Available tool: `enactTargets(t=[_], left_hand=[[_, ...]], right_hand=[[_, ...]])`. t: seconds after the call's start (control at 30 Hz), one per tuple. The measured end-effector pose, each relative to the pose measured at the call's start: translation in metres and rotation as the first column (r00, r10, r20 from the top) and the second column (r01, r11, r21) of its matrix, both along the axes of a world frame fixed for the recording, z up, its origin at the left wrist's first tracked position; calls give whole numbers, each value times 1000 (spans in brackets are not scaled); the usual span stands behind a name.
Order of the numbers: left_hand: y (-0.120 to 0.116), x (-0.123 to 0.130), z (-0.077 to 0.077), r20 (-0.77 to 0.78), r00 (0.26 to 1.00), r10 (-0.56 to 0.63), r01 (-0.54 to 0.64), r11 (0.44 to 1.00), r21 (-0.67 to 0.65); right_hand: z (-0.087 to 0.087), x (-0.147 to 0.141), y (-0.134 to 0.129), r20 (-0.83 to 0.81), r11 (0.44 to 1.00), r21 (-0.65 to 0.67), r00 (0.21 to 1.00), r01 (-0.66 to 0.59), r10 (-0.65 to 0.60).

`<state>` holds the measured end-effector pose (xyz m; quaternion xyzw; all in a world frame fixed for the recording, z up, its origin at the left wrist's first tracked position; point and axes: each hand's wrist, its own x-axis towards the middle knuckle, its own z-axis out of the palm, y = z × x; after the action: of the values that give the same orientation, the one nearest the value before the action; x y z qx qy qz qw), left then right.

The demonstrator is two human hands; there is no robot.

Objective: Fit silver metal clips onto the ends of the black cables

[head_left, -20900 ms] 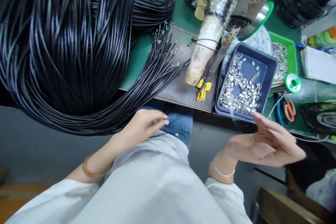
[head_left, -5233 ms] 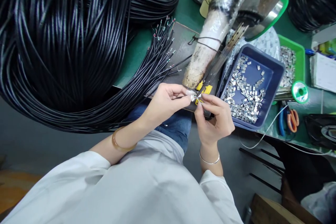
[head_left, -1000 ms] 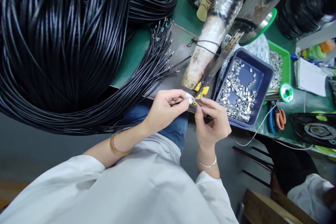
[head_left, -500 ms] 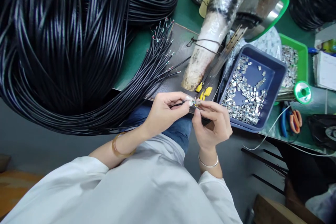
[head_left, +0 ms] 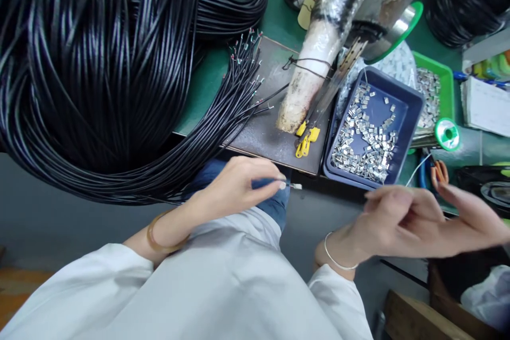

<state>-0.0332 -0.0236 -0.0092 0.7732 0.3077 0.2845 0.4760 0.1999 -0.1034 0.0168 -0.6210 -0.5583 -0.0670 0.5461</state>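
My left hand (head_left: 243, 183) is closed in a pinch on a thin black cable (head_left: 287, 184). A small whitish connector (head_left: 297, 186) sticks out to the right, past my fingertips and in front of the table edge. My right hand (head_left: 426, 223) is well off to the right, apart from the cable and partly smeared by motion. Some of its fingers curl while others stretch toward the right edge. I see nothing held in it. Behind it, close by, are orange-and-blue-handled pliers (head_left: 439, 172).
Bundled black cables (head_left: 107, 64) fill the left, their stripped ends on a dark board (head_left: 274, 143). A blue tray (head_left: 412, 98) of small metal pieces stands right of a soldering iron with a yellow part (head_left: 308, 141). Behind are a wrapped tube (head_left: 306, 64) and a green tray (head_left: 444, 74).
My right hand has let go of the connector end and swung right. My left hand has moved slightly left and down, still pinching the cable.
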Motion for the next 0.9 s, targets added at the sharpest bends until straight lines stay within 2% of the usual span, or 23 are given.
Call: enactTargets(t=[0.03,0.07,0.1,0.13,0.17,0.2,0.27,0.33,0.4,0.47,0.57,0.67,0.73,0.77,0.8,0.83,0.87,0.9], left_hand=[[3,-7,0,-5,993,118,-117,988,97],[7,-12,0,-17,964,264,-255,945,207],[11,-17,-1,-53,910,411,-374,869,323],[16,-21,-3,-110,848,519,-429,793,434],[21,-23,-5,-180,795,579,-425,744,516],[25,-24,-8,-248,763,597,-384,727,569],[31,-22,-12,-333,726,601,-314,721,617],[32,-18,-14,-350,725,593,-297,727,619],[30,-16,-12,-329,752,571,-312,748,586],[25,-17,-6,-290,816,501,-304,798,521],[17,-22,2,-234,921,311,-198,892,406],[11,-26,6,-216,960,178,-103,942,320],[9,-26,8,-187,982,30,7,981,194],[7,-25,10,-150,984,-101,116,989,91],[5,-24,11,-89,960,-266,264,964,-39],[2,-22,12,2,905,-425,419,891,-177],[-3,-19,13,112,831,-545,550,775,-312],[-9,-15,13,231,753,-616,647,629,-431]], right_hand=[[-1,5,4,1,995,35,996,90,-90],[-3,12,10,10,986,-73,989,148,-148],[-6,21,17,74,970,-186,987,157,-146],[-9,31,24,136,947,-251,976,202,-172],[-13,43,32,224,925,-294,958,243,-180],[-16,55,40,315,895,-322,927,308,-206],[-19,76,57,388,834,-382,888,397,-245],[-19,88,71,386,794,-482,904,370,-187],[-17,92,82,356,791,-517,923,327,-149],[-14,92,88,316,782,-562,944,268,-96],[-9,90,93,308,750,-626,951,216,-17],[-6,91,96,326,746,-635,945,199,26],[-6,90,98,309,732,-660,949,170,58],[-6,90,98,300,721,-674,952,161,68],[-6,89,98,292,708,-689,954,158,71],[-7,87,97,287,700,-697,955,158,71],[-8,86,96,288,706,-690,955,158,69],[-10,84,94,296,727,-668,953,159,64]])
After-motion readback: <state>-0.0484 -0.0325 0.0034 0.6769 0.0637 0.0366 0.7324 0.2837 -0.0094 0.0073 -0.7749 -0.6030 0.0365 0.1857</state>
